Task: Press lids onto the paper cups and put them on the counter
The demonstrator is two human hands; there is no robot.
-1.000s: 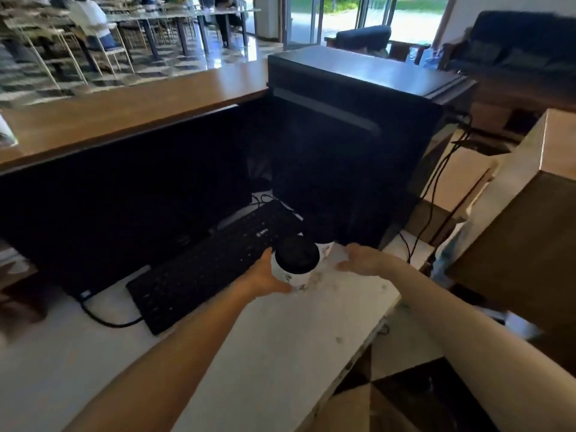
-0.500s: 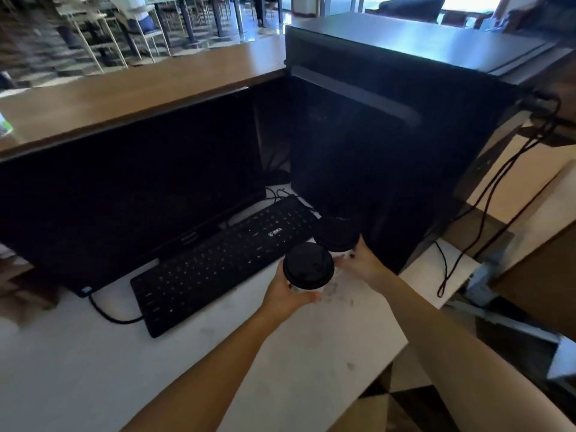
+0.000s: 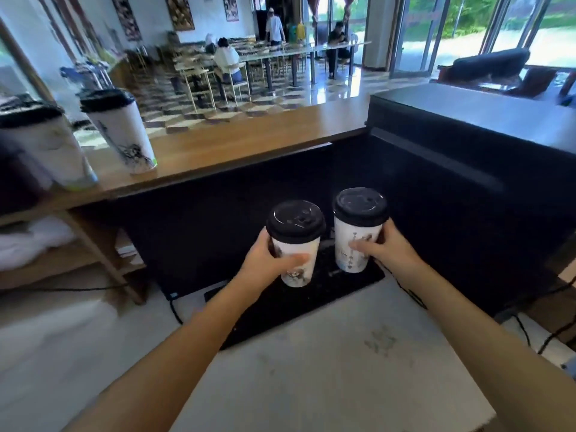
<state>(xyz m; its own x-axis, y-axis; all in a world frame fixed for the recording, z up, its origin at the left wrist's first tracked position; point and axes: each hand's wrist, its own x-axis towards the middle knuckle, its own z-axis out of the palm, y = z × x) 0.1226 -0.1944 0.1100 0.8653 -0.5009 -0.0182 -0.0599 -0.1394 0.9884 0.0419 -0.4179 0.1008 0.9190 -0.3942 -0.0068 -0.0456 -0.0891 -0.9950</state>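
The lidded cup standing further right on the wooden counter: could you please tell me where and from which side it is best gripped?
Probably wrap the grip round the white paper wall of that cup, at mid-height below its black lid, coming from its right or near side. It stands on its base, tall and tapered, and the other counter cup crowds its left.

Site: café or drinks shop, seen from the staff side of the service area. Evidence: a raised wooden surface [image 3: 249, 141] carrying two lidded paper cups [image 3: 120, 132], with a dark monitor [image 3: 233, 198] and keyboard [image 3: 311, 300] set below it on the staff side. Beyond it, a seating hall: long tables [image 3: 280, 53], chairs [image 3: 232, 84], seated people [image 3: 226, 56], checkered floor [image 3: 249, 104], glass doors [image 3: 417, 32].
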